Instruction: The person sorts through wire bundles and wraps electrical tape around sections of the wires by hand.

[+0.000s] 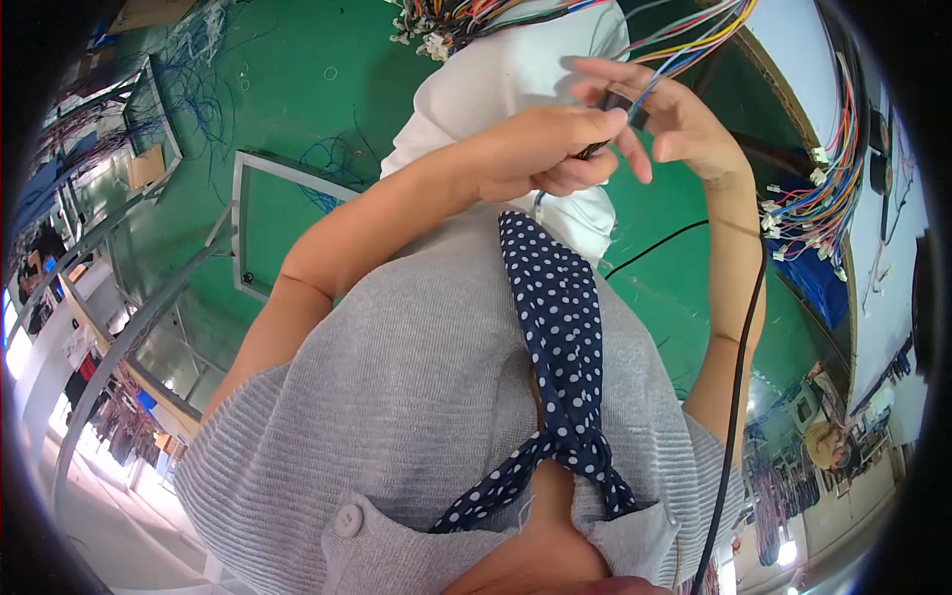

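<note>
Gripping a small black piece (593,151) in the curled left hand (563,139) over the white trousers (466,104), spreading the right hand (694,124) loosely beside coloured wires (719,32), with contact unclear, above green floor (288,104) below the trousers, left of a pale board (881,327).

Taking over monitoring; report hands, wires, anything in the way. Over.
Left hand closed on small dark item. Right hand open at coloured wires; contact unclear. Black cable overlaps right forearm in view.
</note>
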The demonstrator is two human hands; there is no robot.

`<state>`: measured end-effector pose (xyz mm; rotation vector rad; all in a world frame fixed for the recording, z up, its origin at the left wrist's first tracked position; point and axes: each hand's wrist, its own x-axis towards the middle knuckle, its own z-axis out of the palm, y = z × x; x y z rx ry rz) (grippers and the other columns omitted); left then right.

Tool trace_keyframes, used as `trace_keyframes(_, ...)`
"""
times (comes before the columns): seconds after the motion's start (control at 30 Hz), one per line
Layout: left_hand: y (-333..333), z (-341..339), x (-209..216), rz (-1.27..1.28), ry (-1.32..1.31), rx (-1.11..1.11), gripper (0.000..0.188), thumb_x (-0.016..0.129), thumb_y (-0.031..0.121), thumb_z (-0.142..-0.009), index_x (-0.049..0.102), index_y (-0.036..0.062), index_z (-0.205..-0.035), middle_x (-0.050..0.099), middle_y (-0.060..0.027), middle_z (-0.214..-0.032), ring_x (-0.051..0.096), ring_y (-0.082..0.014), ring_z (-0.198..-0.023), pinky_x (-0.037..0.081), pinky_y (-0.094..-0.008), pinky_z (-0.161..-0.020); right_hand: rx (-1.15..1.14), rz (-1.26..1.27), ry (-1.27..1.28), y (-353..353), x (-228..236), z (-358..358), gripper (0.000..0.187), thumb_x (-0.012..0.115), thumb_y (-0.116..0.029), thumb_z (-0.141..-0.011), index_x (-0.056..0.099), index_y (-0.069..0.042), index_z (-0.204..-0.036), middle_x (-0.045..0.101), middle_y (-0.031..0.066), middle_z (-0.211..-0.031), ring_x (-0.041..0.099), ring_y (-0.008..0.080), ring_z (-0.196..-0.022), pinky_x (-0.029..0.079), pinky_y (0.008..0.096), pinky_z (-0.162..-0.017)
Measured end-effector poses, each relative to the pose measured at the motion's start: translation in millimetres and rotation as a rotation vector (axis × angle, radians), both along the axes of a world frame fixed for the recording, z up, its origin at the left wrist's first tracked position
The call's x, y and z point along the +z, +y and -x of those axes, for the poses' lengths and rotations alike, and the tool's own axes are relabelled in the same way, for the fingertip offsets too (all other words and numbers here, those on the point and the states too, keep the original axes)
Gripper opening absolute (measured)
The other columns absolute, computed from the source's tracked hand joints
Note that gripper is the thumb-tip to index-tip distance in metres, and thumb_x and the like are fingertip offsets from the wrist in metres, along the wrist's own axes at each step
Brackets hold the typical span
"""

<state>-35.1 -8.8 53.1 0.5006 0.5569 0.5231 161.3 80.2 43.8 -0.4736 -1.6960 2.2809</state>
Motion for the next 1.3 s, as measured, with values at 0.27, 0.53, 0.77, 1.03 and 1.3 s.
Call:
trace_keyframes(0.27,-6,-14,-38,-0.525,0.377,0.210,0.031,0.049,0.032,-0.098,0.059,0.0042,-0.091,0.036,0.0030,-0.051,0.034,-0.0094,-0.045,0.028,-0.0288,-0.044,-0.161,-0.010,-0.352,5,6,-34,0.035,0.070,-0.030,-0.082,0.063,-0.002,-0.100,0.062,0.0022,-0.091,0.057,0.0095,-0.082,0.046,0.0241,-0.075)
trace_keyframes(0.53,-9,-48,-48,-1.108,1.064,0.269,0.019,0.050,0.018,-0.095,0.060,0.0029,-0.088,0.058,-0.0074,-0.068,0.058,-0.0158,-0.062,0.043,-0.0350,-0.055,-0.266,0.601,-0.082,-15,41,-44,0.068,0.030,-0.049,-0.100,0.051,0.010,-0.127,0.063,0.0130,-0.110,0.060,0.0145,-0.095,0.049,0.0275,-0.090)
trace_keyframes(0.77,2,-60,-33,-0.249,0.260,0.327,0.032,0.045,0.028,-0.100,0.060,0.0028,-0.088,0.056,-0.0018,-0.073,0.049,-0.0105,-0.062,0.041,-0.0261,-0.055,-0.373,0.110,-0.397,-1,3,-72,0.054,0.055,-0.033,-0.095,0.048,0.006,-0.132,0.060,0.0119,-0.123,0.056,0.0172,-0.112,0.042,0.0326,-0.099)
trace_keyframes(1.03,14,-36,-19,0.192,-0.515,0.033,0.041,0.037,0.038,-0.103,0.048,0.0111,-0.073,0.030,0.0070,-0.061,0.024,-0.0034,-0.052,0.021,-0.0198,-0.044,-0.043,0.032,-0.015,7,-8,-29,0.079,0.070,-0.053,-0.078,0.050,0.005,-0.129,0.055,0.0106,-0.125,0.051,0.0187,-0.117,0.034,0.0310,-0.105)
trace_keyframes(1.3,12,-41,-8,0.292,-0.476,0.012,0.037,0.040,0.037,-0.102,0.046,0.0122,-0.075,0.027,0.0094,-0.060,0.020,-0.0023,-0.050,0.017,-0.0189,-0.042,-0.341,0.161,-0.128,-11,4,-43,0.079,0.073,-0.038,-0.075,0.040,0.003,-0.134,0.056,0.0057,-0.107,0.055,0.0129,-0.102,0.042,0.0259,-0.091)
